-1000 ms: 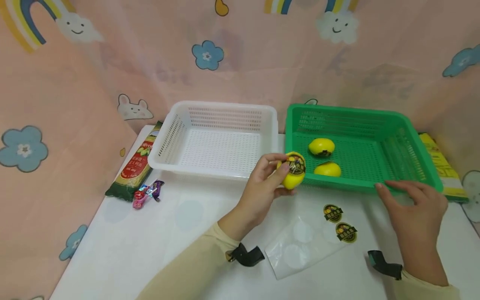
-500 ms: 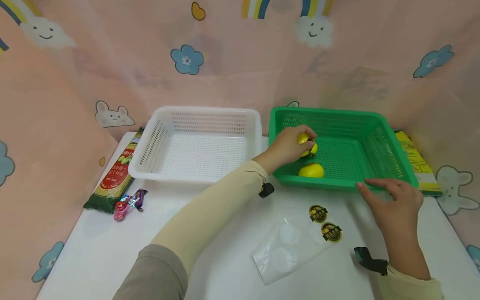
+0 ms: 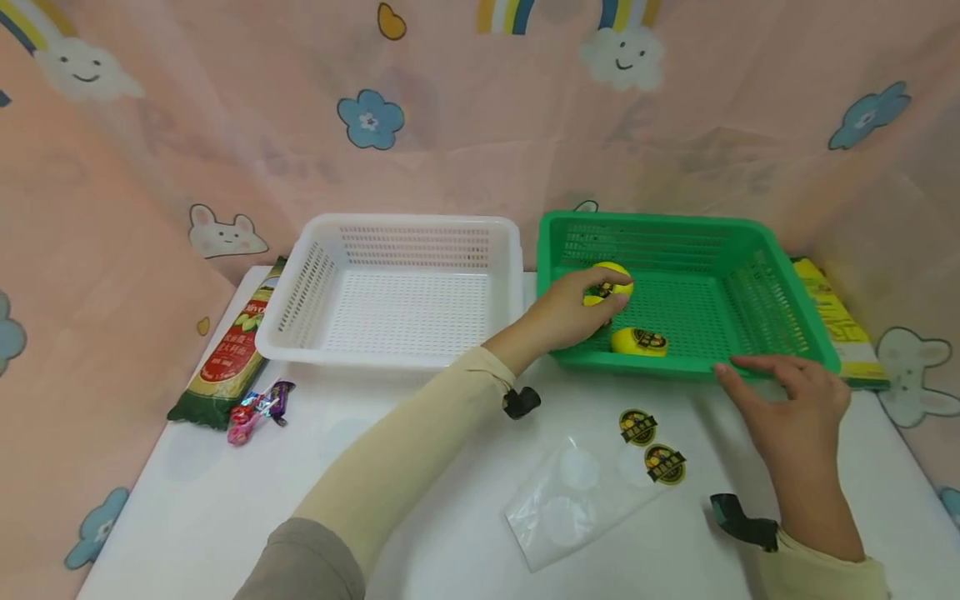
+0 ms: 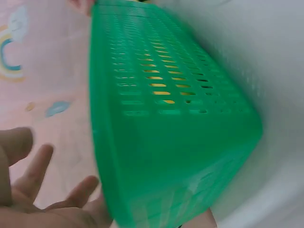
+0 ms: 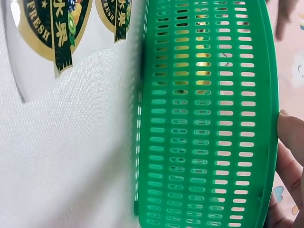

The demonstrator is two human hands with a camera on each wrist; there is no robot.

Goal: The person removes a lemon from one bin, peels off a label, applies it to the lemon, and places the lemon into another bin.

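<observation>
Over the left part of the green plastic basket (image 3: 780, 358) my left hand (image 3: 566, 312) hovers beside the yellow lemons. One lemon (image 3: 613, 267) shows just past its fingers, and another with a dark round sticker (image 3: 597, 293) shows between finger and thumb, partly hidden. In the left wrist view the fingers (image 4: 35, 173) are spread with nothing between them. A third stickered lemon (image 3: 637, 342) lies near the basket's front wall. My right hand (image 3: 798, 408) holds the basket's front rim between thumb and forefinger. Through the slots in the right wrist view, yellow is visible behind the wall.
A white basket (image 3: 281, 346) stands to the left. Two round fruit stickers (image 3: 664, 464) lie on a clear backing sheet (image 3: 555, 508) in front. A red and green packet (image 3: 232, 350) and wrapped candies (image 3: 258, 411) lie at left, a yellow packet (image 3: 832, 317) behind at right.
My left hand carried a stickered lemon from in front of the baskets into the green basket and released it. The front lemon has rolled, its sticker now showing. The right hand stays on the rim.
</observation>
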